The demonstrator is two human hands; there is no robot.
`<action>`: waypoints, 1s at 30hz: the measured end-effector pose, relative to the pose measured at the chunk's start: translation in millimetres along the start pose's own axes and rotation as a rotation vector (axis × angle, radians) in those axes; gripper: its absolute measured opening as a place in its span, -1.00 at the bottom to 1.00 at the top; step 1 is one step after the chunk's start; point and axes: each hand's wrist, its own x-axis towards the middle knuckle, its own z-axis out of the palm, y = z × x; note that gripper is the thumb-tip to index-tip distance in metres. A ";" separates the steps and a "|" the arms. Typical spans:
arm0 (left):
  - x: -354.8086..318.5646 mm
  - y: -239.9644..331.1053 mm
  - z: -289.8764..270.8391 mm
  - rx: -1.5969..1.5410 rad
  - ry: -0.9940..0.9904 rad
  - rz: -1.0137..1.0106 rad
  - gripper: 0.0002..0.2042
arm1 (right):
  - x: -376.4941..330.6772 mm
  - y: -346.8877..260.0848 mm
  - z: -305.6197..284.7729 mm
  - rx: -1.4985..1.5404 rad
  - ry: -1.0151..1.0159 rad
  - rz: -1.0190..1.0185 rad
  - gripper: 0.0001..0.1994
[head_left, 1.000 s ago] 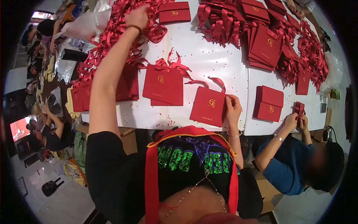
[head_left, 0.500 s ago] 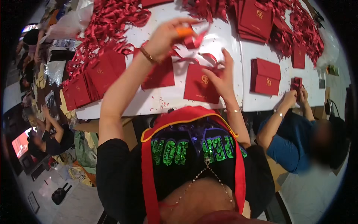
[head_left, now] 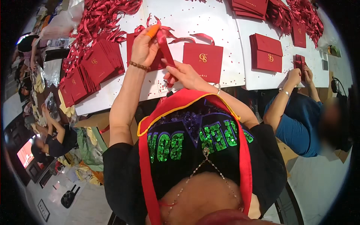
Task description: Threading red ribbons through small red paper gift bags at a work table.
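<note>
A dark red satin ribbon (head_left: 165,47) runs taut between my two hands above the white table. My left hand (head_left: 144,48), with an orange cover on one finger, pinches its upper end. Lower down, my right hand (head_left: 185,75) grips the ribbon between thumb and fingers. Behind my left hand lies a red paper gift bag (head_left: 131,43), partly hidden by that hand and wrist. Just beyond my right hand, a second red gift bag (head_left: 213,62) with a gold emblem lies flat, its ribbon handle (head_left: 204,36) looping from the top edge.
A row of stacked red bags (head_left: 95,62) stands at the left, below a heap of loose ribbons (head_left: 101,18). More bags (head_left: 266,52) are piled at the right, where a co-worker's hands (head_left: 300,76) hold a small red piece. Red scraps dot the white table (head_left: 234,80).
My left hand has moved down and left with a ribbon. My right hand, open before beside the right-hand bag, has come left and closed on the ribbon's lower part.
</note>
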 end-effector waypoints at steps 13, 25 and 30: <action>-28.6 -38.1 13.3 0.430 -0.128 -0.265 -0.72 | 3.9 8.8 -90.5 -1.381 0.543 -0.434 -0.80; -34.7 -99.0 -17.7 0.828 0.061 -0.071 -0.79 | 14.2 6.8 -86.8 -1.089 0.236 0.032 -0.75; -45.6 -93.4 -4.0 1.211 0.063 0.172 -0.80 | 17.6 8.2 -92.6 -0.992 0.220 0.123 -0.71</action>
